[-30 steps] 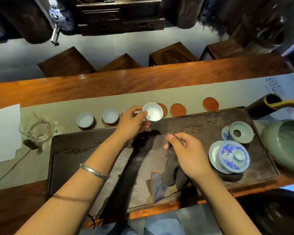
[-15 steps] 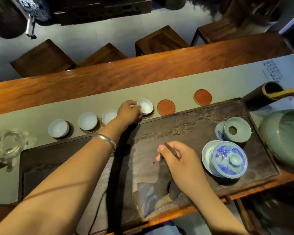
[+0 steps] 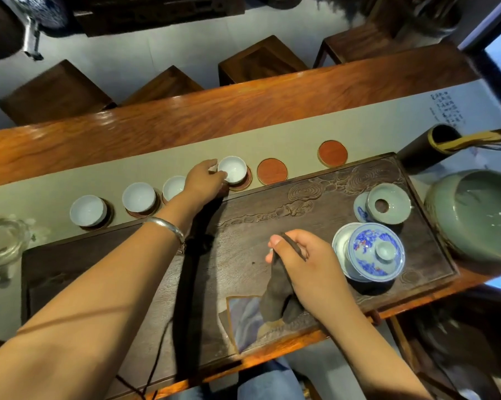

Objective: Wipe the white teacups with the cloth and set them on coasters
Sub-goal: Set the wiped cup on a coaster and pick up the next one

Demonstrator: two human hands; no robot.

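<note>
Along the table runner, three cups (image 3: 88,210) sit on coasters at your left. Your left hand (image 3: 204,179) pinches the fourth cup (image 3: 232,169), set on its coaster (image 3: 241,181). Two bare coasters (image 3: 272,171) lie just right of it, nearer that hand. Your right hand (image 3: 304,262), over the tray (image 3: 324,197), grips the dark cloth (image 3: 278,295) hanging down.

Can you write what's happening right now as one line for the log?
left hand: grip on fourth teacup, on coaster | right hand: holds cloth | bare coasters: two
</note>
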